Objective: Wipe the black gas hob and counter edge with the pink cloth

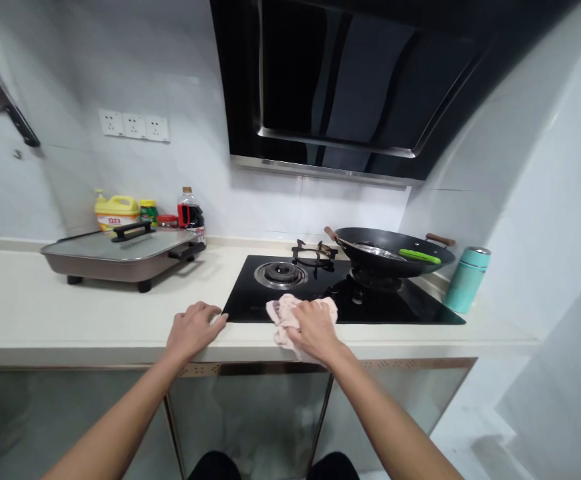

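**Wiping the front of the stove**

The right hand (315, 328) is curled around a pink cloth (283, 319) and presses it down on the front edge of the black stove (395, 308). The cloth sits bunched up under the fingers, half on the stove glass and half on the pale counter (70, 313) in front of it.

The left hand (193, 329) lies flat and open on the counter, just left of the stove's front corner. It holds nothing. It looks like it is there to lean on.

How far along is the wiping? The cloth is only at the front edge. The glass looks shiny all over, so I cannot tell which parts are clean. The back of the stove, around the round burner (281, 273), looks like it is left to do. A black pan (393, 250) sits on the right burner, so that side is covered.

Both arms reach straight out from the body, a little bent, wrists low. The right wrist tips down onto the cloth.

Left of the stove, well apart, sits a flat grill with a lid (120, 253).
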The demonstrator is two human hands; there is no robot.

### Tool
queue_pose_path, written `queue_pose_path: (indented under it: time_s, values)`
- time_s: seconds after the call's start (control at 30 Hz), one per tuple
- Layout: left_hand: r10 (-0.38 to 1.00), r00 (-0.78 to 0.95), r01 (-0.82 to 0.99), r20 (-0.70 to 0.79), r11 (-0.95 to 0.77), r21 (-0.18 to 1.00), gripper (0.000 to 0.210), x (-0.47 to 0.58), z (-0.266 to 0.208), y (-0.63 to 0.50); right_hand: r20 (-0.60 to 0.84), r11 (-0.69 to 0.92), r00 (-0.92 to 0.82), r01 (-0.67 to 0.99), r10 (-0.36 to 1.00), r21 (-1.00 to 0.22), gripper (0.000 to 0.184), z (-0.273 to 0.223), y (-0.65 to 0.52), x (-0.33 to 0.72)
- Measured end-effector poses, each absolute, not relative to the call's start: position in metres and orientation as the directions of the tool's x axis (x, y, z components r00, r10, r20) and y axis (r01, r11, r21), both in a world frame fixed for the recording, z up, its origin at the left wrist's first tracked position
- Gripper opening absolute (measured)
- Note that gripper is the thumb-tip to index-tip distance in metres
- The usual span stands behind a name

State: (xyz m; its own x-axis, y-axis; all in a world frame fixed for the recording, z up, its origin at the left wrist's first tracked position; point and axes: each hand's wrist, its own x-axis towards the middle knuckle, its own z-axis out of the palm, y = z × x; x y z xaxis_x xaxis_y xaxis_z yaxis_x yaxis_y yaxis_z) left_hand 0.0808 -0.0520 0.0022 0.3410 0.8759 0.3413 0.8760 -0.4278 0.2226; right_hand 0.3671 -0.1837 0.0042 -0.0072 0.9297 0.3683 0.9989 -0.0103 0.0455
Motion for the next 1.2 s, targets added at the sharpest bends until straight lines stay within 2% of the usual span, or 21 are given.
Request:
queue_pose_path:
  time_s: [0.1, 0.2, 0.3, 0.43, 0.73, 0.87, 1.2]
  values:
    - [0.864, 0.347, 0.869, 0.364, -0.442, 0.222, 0.047, 0.08, 0.001, -0.055, 0.339, 0.129, -0.141, 0.99, 0.93, 0.057, 0.037, 0.013, -0.157, 0.347]
    - [0.852, 0.357, 0.861, 0.382, -0.459, 0.219, 0.044, 0.078, 0.0, -0.057, 0.304, 0.162, -0.17, 0.985, 0.937, 0.052, 0.036, 0.022, -0.129, 0.358]
    - [0.843, 0.356, 0.852, 0.402, -0.47, 0.23, 0.041, 0.077, 0.001, -0.06, 0.278, 0.092, -0.1, 0.995, 0.955, 0.043, 0.037, 0.028, -0.102, 0.386]
    - [0.833, 0.34, 0.844, 0.436, -0.475, 0.25, 0.035, 0.077, 0.0, -0.063, 0.234, -0.08, 0.066, 0.996, 0.97, 0.05, 0.041, 0.032, -0.068, 0.421]
    - [0.811, 0.326, 0.821, 0.487, -0.498, 0.279, 0.03, 0.076, -0.008, -0.063, 0.066, -0.264, 0.257, 0.951, 0.964, 0.159, 0.034, 0.051, -0.03, 0.47]
    - [0.791, 0.324, 0.811, 0.518, -0.514, 0.278, 0.03, 0.075, -0.011, -0.063, 0.027, -0.382, 0.383, 0.91, 0.923, 0.164, 0.045, 0.054, -0.036, 0.511]
    - [0.79, 0.303, 0.825, 0.533, -0.498, 0.269, 0.032, 0.077, -0.012, -0.059, 0.044, -0.458, 0.456, 0.882, 0.889, 0.107, 0.057, 0.028, -0.043, 0.565]
